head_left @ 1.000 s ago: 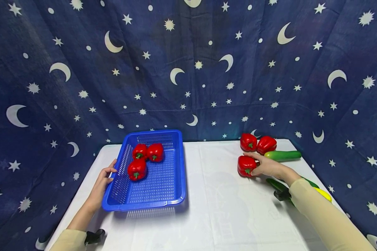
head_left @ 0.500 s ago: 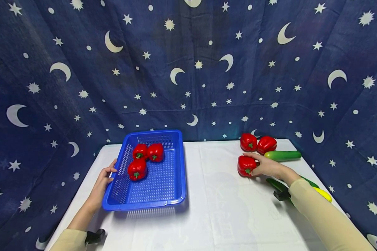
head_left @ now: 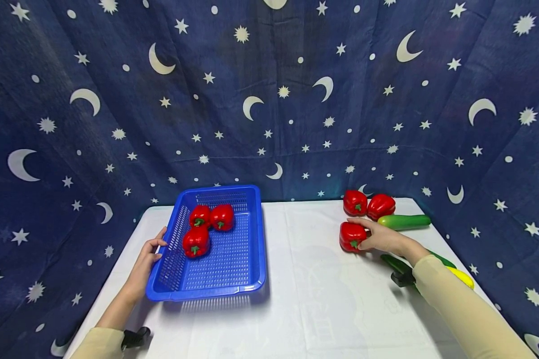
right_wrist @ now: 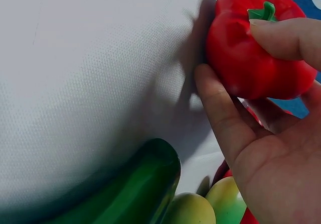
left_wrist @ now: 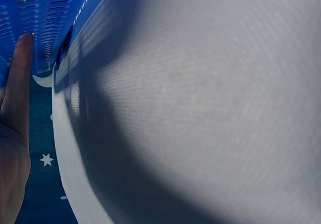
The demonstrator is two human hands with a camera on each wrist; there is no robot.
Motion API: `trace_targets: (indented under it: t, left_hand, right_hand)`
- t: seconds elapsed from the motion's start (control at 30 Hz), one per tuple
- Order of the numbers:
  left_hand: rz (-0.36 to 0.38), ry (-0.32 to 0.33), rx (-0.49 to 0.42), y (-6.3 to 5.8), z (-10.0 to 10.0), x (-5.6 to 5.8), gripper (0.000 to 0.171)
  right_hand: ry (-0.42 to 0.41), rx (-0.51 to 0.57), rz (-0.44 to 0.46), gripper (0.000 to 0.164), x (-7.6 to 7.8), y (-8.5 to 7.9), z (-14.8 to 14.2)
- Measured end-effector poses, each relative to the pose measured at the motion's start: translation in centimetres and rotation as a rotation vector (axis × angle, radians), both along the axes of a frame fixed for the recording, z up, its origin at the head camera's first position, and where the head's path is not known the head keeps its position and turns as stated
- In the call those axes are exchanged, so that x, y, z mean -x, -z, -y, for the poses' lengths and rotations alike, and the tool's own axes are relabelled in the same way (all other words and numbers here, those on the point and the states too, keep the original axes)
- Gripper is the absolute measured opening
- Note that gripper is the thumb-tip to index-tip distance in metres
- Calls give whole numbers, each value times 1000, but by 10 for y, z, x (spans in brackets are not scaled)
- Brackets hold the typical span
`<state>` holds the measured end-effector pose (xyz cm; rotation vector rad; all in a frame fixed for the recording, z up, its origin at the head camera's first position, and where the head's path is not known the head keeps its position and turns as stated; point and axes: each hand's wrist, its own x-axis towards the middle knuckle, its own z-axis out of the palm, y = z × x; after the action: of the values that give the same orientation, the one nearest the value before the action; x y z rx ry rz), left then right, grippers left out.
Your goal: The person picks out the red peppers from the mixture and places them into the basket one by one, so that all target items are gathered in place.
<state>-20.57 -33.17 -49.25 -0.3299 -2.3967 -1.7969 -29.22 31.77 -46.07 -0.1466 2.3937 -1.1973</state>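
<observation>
In the head view my right hand [head_left: 383, 238] holds a red bell pepper [head_left: 351, 236] on the right of the table. Its thumb lies by the green stem in the right wrist view, with the fingers around the pepper's far side. My left hand [head_left: 144, 262] touches the left side of a blue perforated basket [head_left: 247, 288], fingertips right at the rim. One straight finger [left_wrist: 21, 58] lies against the outer wall in the left wrist view. Inside the basket sit three red bell peppers [head_left: 196, 242], grouped toward the upper left.
Behind the right hand are two more red bell peppers [head_left: 355, 203] and a light-tipped green cucumber [head_left: 406, 222]. A dark green long vegetable [head_left: 393, 263] and a yellow one [head_left: 463, 279] lie partly hidden under the right sleeve. A starry blue curtain [head_left: 296, 124] borders the white table [head_left: 314, 319].
</observation>
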Motion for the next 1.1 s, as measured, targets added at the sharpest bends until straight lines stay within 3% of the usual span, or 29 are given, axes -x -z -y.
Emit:
trace_targets:
  t: [0.77,1.1]
  left_hand:
    - [-30,15,-11,0,2,0,28]
    - [0,37,7,-7,5,5,30]
  right_hand:
    - [-40,-9,-68,90,0,0,2]
    - [-20,-29,-109,89,-2,-15,7]
